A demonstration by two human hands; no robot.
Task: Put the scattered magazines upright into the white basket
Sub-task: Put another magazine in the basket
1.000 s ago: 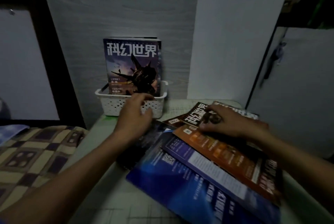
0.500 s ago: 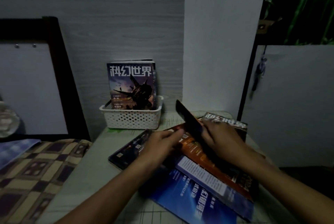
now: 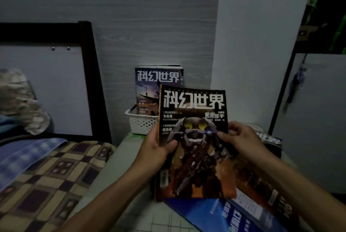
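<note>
Held mag: robot-cover magazine (image 3: 194, 143) is being held upright, cover facing the camera, above the worktop (image 3: 119, 158), in front of the basket.
L hand: left hand (image 3: 155, 149) is gripping the mag's left edge, thumb lying on the cover, fingers hidden behind.
R hand: right hand (image 3: 239, 140) is gripping the right edge, thumb on the cover.
Basket: white basket (image 3: 140, 123) is sitting at the worktop's back, against the wood-grain wall panel (image 3: 149, 35); partly hidden by the held mag.
Stored mags: upright magazines (image 3: 149, 85) are standing in the basket, blue cover at front.
Loose mags: blue magazine (image 3: 215, 215), orange one (image 3: 250, 185) & a dark one (image 3: 269, 140) are lying flat on the worktop, overlapping w/ each other.
Left side: checked bedding (image 3: 46, 172) is lying just beside the worktop.
</note>
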